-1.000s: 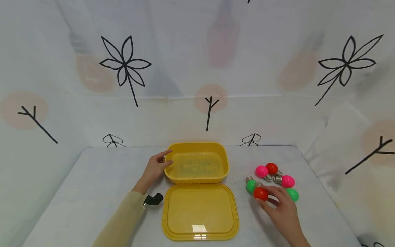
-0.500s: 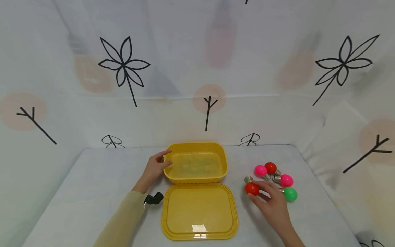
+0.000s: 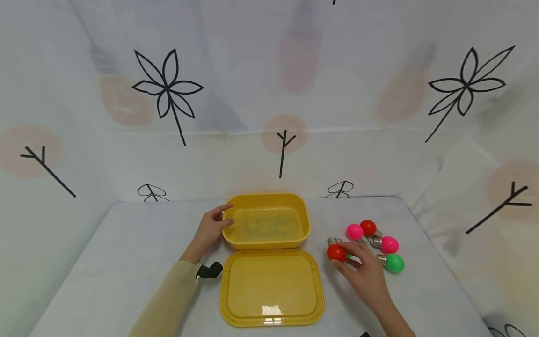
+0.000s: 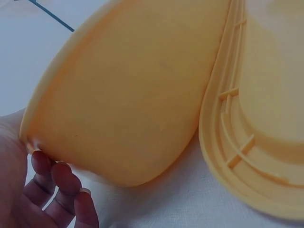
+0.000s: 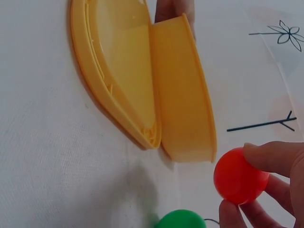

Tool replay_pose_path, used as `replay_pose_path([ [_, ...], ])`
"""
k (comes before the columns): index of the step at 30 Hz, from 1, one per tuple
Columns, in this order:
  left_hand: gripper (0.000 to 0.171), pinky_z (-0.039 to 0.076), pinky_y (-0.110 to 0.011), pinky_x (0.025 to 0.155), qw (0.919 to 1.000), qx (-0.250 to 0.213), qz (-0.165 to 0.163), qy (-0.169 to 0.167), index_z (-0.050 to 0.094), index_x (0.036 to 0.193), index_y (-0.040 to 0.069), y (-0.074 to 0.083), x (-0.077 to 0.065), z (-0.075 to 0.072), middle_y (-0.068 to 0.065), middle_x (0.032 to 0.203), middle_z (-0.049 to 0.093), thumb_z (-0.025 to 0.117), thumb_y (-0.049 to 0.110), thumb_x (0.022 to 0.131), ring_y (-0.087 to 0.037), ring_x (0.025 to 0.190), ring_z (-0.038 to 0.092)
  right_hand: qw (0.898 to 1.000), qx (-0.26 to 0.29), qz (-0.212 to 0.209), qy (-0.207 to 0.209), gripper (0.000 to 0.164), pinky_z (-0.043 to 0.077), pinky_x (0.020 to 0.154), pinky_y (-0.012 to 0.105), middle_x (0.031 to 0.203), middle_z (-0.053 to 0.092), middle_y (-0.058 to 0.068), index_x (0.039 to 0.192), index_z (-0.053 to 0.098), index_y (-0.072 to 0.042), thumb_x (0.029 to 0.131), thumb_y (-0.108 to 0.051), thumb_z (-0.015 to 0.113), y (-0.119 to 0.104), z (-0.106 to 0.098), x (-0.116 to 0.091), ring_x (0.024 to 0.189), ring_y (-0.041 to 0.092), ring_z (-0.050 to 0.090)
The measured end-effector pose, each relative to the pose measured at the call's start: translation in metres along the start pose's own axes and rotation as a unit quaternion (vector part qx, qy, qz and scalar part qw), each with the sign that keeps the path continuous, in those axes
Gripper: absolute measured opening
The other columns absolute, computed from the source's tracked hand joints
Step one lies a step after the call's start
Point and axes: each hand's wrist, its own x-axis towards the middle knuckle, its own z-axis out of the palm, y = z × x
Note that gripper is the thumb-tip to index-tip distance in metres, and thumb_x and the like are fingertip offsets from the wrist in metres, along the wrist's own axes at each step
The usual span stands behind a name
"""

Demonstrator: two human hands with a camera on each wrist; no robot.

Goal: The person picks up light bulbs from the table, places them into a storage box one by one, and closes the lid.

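Observation:
My right hand [image 3: 364,269] pinches a red light bulb [image 3: 336,253] between thumb and fingers, its metal base pointing away. In the right wrist view the red ball of that bulb [image 5: 241,175] is above a green bulb [image 5: 181,220], which the hand mostly hides in the head view. With my left hand [image 3: 210,229] I hold the left end of a yellow plastic box [image 3: 264,245], thumb over the rim and fingertips against its outer wall in the left wrist view. The inside of the box shows no bulbs.
A yellow lid [image 3: 272,288] lies flat in front of the box. Right of my right hand lie two pink bulbs [image 3: 354,231], another red bulb [image 3: 368,227] and a second green bulb [image 3: 395,263]. White patterned cloth [image 3: 236,159] rises behind the table.
My right hand has moved left with the red bulb, from over the green bulb toward the box. The left hand stays at the box's end.

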Motion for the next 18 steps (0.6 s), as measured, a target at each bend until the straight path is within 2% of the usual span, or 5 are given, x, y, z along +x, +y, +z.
replay_pose_path([
  [9,0.046,0.033,-0.023,0.062,1.0,-0.005,-0.005,0.002,0.065,0.132,0.013,0.001,0.0,0.0,-0.005,0.089,0.042,0.072,0.004,0.088,-0.018,0.083,0.04,1.0,0.008,-0.025,0.002,0.044,0.057,0.08,0.038,0.114,0.06,0.004,0.122,0.068,-0.014,0.08,-0.011,0.083,-0.009,0.005,0.008,0.106,0.025,0.061],
  [18,0.046,0.034,-0.025,0.066,0.9999,-0.008,-0.006,0.001,0.065,0.132,0.011,-0.001,0.002,0.0,-0.005,0.09,0.042,0.073,0.005,0.087,-0.018,0.085,0.04,0.999,0.008,-0.036,-0.014,0.045,0.057,0.082,0.037,0.116,0.061,0.003,0.123,0.067,-0.014,0.081,-0.014,0.083,-0.014,0.013,0.016,0.107,0.023,0.061],
])
